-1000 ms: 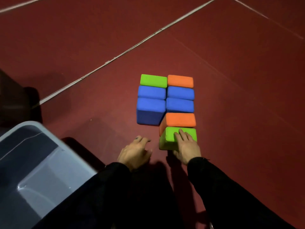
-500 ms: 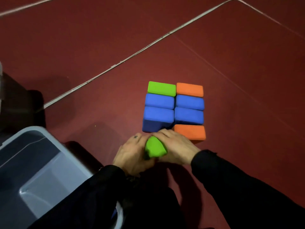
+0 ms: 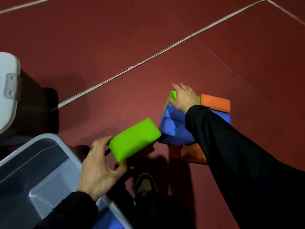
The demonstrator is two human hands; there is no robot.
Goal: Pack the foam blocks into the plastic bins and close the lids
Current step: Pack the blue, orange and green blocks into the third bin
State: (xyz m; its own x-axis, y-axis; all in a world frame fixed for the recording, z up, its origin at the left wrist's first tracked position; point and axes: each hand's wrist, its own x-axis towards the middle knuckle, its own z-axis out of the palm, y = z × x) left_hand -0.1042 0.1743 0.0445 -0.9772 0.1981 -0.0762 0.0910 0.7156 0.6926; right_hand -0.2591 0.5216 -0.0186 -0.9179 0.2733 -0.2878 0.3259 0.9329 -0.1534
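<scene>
- Clearly the packing step is in hand: the left hand (image 3: 99,169) holds a green foam block (image 3: 134,139) by its near end, fingers and thumb curled round it, the block lifted off the red floor (image 3: 115,47) and just beside the rim of the open plastic bin (image 3: 49,146).
- That bin sits at the lower left of the view, its lid off; I judge little is packed so far, though a patch of blue at its near corner may be a block already inside.
- Meanwhile the right hand (image 3: 183,98) reaches to the far end of the stack of blocks (image 3: 173,129), fingers spread over a second green block (image 3: 172,95) that is tilted up; whether it truly grips or only presses, I cannot tell.
- Blue blocks fill the middle of the stack; an orange block (image 3: 214,102) lies at its far right, another orange block (image 3: 192,153) at its near side, partly hidden by the black sleeve.
- Next move, as I judge it: carry the held green block leftward over the rim and lower it flat against a wall, so later blocks fit.
- A white lid (image 3: 8,90) with a latch shows at the left edge, seemingly on another container; closing is far off.
- A shoe (image 3: 145,185) stands on the floor near the bin.
</scene>
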